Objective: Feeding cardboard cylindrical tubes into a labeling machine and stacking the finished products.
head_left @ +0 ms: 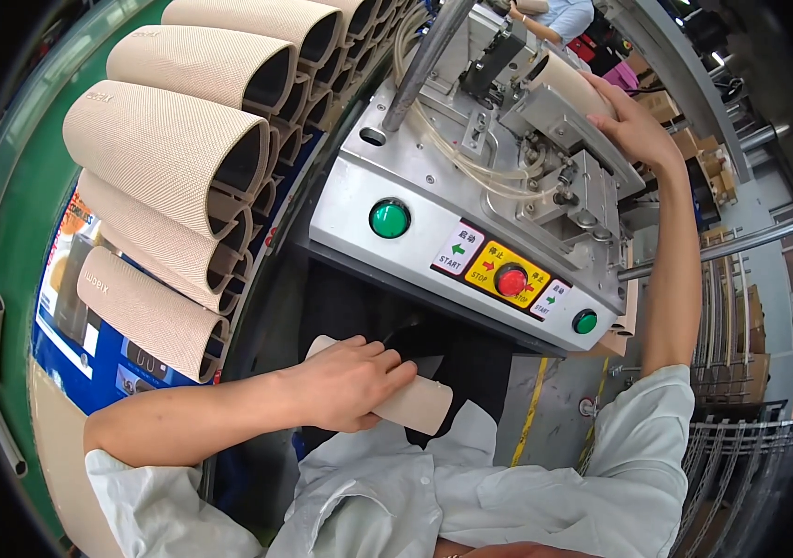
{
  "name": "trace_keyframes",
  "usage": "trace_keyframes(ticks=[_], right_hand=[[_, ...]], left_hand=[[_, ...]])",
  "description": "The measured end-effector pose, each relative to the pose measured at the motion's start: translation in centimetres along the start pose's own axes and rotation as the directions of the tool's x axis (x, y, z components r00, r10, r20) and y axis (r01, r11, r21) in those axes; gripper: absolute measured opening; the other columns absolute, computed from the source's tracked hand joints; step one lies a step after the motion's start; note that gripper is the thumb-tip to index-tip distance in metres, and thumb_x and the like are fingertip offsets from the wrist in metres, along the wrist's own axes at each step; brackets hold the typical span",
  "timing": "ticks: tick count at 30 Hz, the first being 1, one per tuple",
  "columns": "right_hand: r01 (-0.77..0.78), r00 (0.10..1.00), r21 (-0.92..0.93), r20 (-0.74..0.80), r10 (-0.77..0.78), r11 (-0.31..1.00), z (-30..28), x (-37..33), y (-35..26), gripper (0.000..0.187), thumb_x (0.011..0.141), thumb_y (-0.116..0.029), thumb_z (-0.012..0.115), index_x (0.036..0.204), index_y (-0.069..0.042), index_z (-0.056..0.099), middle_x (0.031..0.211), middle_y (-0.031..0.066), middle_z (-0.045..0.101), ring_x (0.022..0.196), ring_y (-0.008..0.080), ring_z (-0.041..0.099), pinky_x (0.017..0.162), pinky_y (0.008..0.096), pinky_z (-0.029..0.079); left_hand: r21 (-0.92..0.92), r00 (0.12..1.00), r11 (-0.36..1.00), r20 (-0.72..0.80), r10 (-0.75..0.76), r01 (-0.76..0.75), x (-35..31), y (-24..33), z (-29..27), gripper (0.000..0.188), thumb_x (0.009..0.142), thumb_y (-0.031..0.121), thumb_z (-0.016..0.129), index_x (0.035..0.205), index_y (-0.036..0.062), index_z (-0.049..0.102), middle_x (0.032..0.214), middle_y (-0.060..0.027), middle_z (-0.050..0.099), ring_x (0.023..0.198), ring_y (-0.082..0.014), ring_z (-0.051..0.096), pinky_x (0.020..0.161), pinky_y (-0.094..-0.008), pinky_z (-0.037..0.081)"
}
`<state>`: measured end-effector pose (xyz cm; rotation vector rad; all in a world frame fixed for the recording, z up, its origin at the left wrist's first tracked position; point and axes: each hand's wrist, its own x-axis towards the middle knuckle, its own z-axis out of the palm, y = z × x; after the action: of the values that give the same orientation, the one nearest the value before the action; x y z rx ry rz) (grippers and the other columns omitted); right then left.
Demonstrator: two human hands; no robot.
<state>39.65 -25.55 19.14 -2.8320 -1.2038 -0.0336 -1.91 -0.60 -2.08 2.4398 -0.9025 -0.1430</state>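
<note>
Head view: left hand [345,381] fingers curl closed around a beige sleeve [415,402], not yet loaded; right hand [633,126] fingers press another sleeve [568,82] onto the machine [433,209]. Finished sleeves [173,139] stack beyond left fingertips.

Head view, steeply down, close

You wear a pale grey-white short-sleeved shirt [471,493] of thin, creased cloth. Your forearms are bare, with both sleeves ending near the elbows.
</note>
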Motion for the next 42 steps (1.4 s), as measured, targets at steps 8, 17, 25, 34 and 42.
trace_keyframes(ticks=[8,17,25,34,42], right_hand=[[-0.137,0.99,0.165,0.063,0.128,0.977,-0.3,-0.1,-1.0,0.062,0.102,-0.025,0.063,0.163,-0.021,0.049,0.156,0.0084,0.061,0.135,0.0264,0.06,0.115,0.0426,0.044],[0.051,0.99,0.179,-0.135,-0.026,0.983,1.2,-0.3,-1.1,0.058,0.103,-0.026,0.061,0.158,-0.009,0.054,0.152,0.008,0.065,0.133,0.0253,0.062,0.113,0.039,0.046],[-0.156,0.988,0.182,0.016,0.156,0.971,2.9,1.1,5.8,0.063,0.106,-0.03,0.06,0.162,-0.009,0.043,0.162,0.0135,0.05,0.142,0.0303,0.053,0.119,0.0411,0.04],[0.332,0.348,0.272,-0.925,0.15,0.903,11.5,-19.5,-6.6,0.046,0.099,-0.005,0.051,0.144,0.002,0.059,0.141,0.0186,0.065,0.131,0.0292,0.061,0.115,0.0411,0.045],[0.339,0.388,0.333,-0.902,0.191,0.88,17.9,-23.8,-7.4,0.042,0.09,0.004,0.053,0.131,0.003,0.063,0.132,0.0186,0.065,0.121,0.0318,0.06,0.112,0.0416,0.045]], left_hand=[[-0.028,1.0,0.999,0.008,-0.016,0.016,0.3,-0.2,-0.3,0.062,0.072,0.021,0.087,0.124,0.0037,0.06,0.106,-0.0119,0.068,0.093,-0.031,0.068,0.09,-0.0393,0.052],[-0.063,0.992,0.995,-0.098,-0.077,0.071,1.7,-0.2,-1.6,0.068,0.07,0.018,0.087,0.129,0.0036,0.057,0.118,-0.0125,0.065,0.099,-0.031,0.066,0.091,-0.0401,0.051],[0.143,0.893,0.963,-0.425,-0.149,0.229,2.1,1.2,-2.3,0.078,0.066,0.012,0.086,0.136,0.003,0.054,0.155,-0.024,0.046,0.107,-0.0345,0.067,0.091,-0.0434,0.055],[0.187,0.813,0.896,-0.523,-0.256,0.402,1.7,-0.5,-2.7,0.069,0.067,0.012,0.085,0.128,0.0042,0.055,0.171,-0.0283,0.033,0.102,-0.0373,0.071,0.09,-0.0383,0.057],[0.181,0.824,0.903,-0.506,-0.253,0.389,2.0,-0.4,-2.9,0.07,0.066,0.011,0.086,0.129,0.0052,0.055,0.165,-0.0248,0.042,0.107,-0.0372,0.069,0.094,-0.0391,0.056]])
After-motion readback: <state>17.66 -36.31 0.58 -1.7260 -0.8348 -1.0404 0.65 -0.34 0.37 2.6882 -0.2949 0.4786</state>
